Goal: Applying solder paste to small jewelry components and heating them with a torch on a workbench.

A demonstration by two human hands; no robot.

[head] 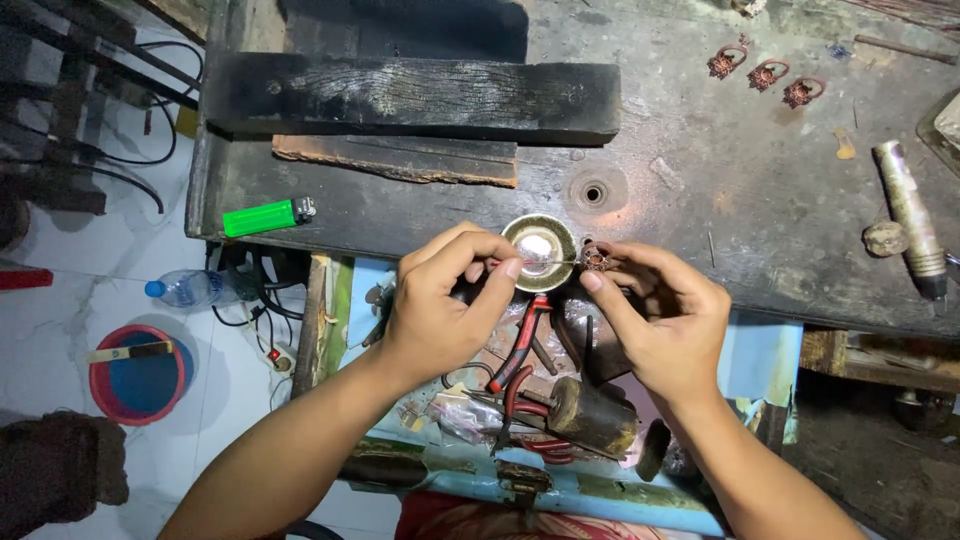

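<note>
Far left on the floor: red bucket [138, 373], plastic bottle [190, 288]. Green lighter [268, 216] lay on the dark desk [700, 200], near its left edge, below a charred wood block [415, 95].

Left hand [440, 305] was pinched, thumb and forefinger grasping a thin wire [540, 263] that ran right across a small round metal dish [539, 250] at the desk's front edge. Right hand [660, 315] was pinched too, fingertips holding a small ring [597, 259] just beside the dish's right rim; the wire's end met the ring, exact contact too small to tell. Both hands were level, over the desk edge, dish between them.

Below the hands, in an open drawer: red-handled pliers [525, 335], a dark cylinder [592, 415], clutter.

Upper right of the desk: three more coppery rings [762, 72] in a row, well apart from the hands. Far right: a grey handheld tool [910, 215] lying along the desk, a round lump just beside it.
</note>
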